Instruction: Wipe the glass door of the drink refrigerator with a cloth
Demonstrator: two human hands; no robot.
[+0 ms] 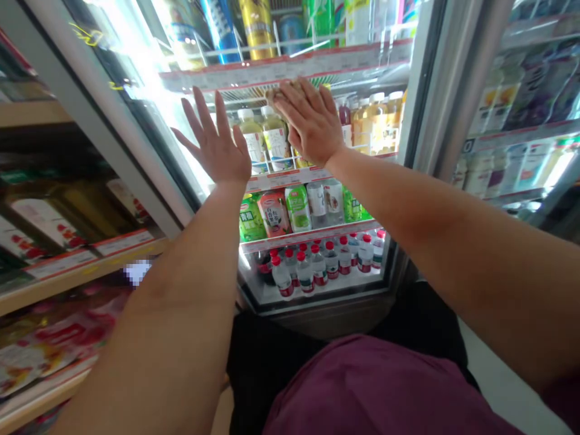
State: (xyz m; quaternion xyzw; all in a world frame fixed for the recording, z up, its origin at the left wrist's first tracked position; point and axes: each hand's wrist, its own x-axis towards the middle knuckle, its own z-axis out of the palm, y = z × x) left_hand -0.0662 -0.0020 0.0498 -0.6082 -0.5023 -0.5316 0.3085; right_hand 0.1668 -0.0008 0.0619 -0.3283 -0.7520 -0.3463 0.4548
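My left hand [217, 142] is raised with its fingers spread wide, palm toward the glass door of a lit drinks fridge [312, 320]. My right hand [312, 121] reaches toward the same door, its fingers stretched out side by side. A dull brownish patch shows at the right fingertips; whether it is a reflection or a thing cannot be made out. Behind the hands stand pale-yellow bottles with white caps [276, 139]. Above them a shelf edge [290, 69] with price strips runs across. Both palms are hidden, so contact with the glass is uncertain.
Lower shelves hold green and red drink bottles [274, 214] and small red-capped water bottles [319, 266]. Tall cans [256, 30] stand above. Wooden shelves with dark bottles [67, 211] are on the left. Another fridge door frame [446, 90] rises on the right.
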